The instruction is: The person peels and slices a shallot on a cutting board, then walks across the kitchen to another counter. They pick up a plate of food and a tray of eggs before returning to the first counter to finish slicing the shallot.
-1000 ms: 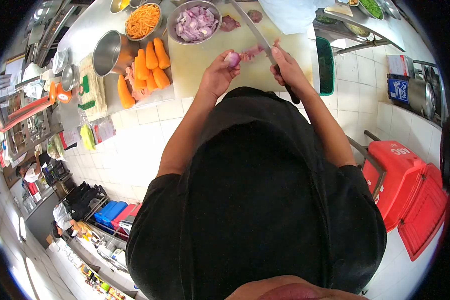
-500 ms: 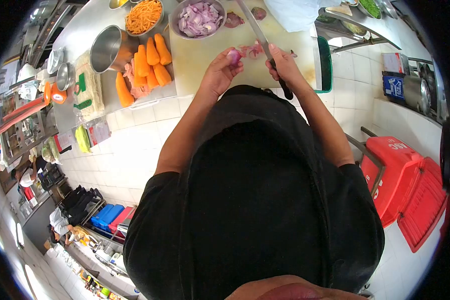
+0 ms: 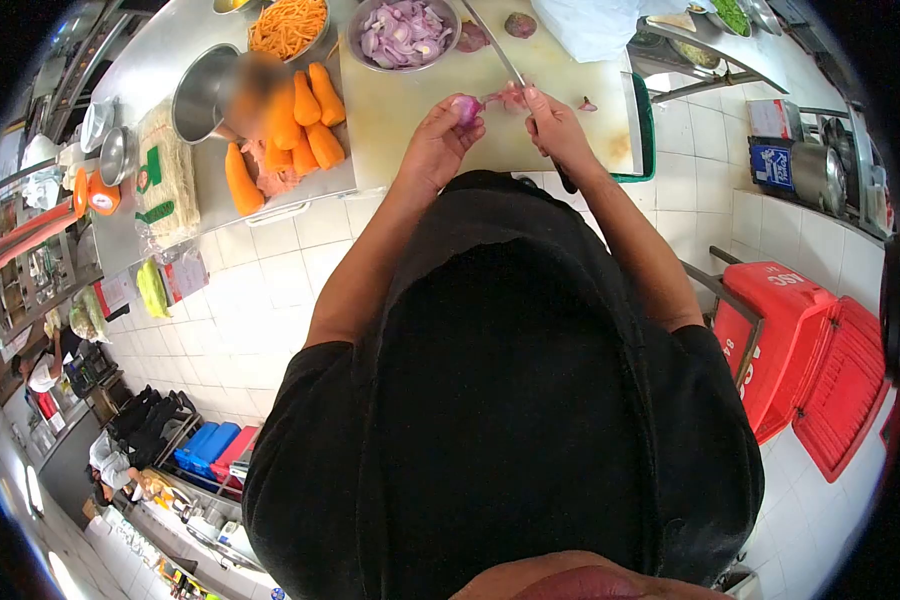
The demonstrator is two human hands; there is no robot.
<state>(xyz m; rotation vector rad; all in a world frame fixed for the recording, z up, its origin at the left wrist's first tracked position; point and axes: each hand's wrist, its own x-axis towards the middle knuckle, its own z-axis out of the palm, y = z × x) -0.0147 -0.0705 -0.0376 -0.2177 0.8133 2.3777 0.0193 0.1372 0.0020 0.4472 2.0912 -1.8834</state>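
Observation:
My left hand (image 3: 442, 138) holds a small purple onion (image 3: 466, 110) between thumb and fingers above the cutting board (image 3: 400, 130). In my right hand (image 3: 558, 128) is a long knife (image 3: 497, 45), its blade pointing up and to the left, its handle end showing below the hand. Pinkish onion peel (image 3: 510, 98) lies between the hands, and a small scrap (image 3: 587, 104) sits to the right. Beyond the hands a metal bowl (image 3: 352, 40) holds sliced purple onion. Two dark reddish pieces lie near it, one of them a round piece (image 3: 519, 25).
Several peeled carrots (image 3: 242, 180) lie left of the board beside a metal pot (image 3: 192, 100). Further back is a bowl of shredded carrot (image 3: 288, 28). A white plastic bag (image 3: 585, 30) is at the back right, a green bin (image 3: 645, 130) beyond the board's right edge.
My right hand and the knife have shifted slightly left, with the handle now mostly covered by the hand. The left hand still holds the onion. The view has turned slightly.

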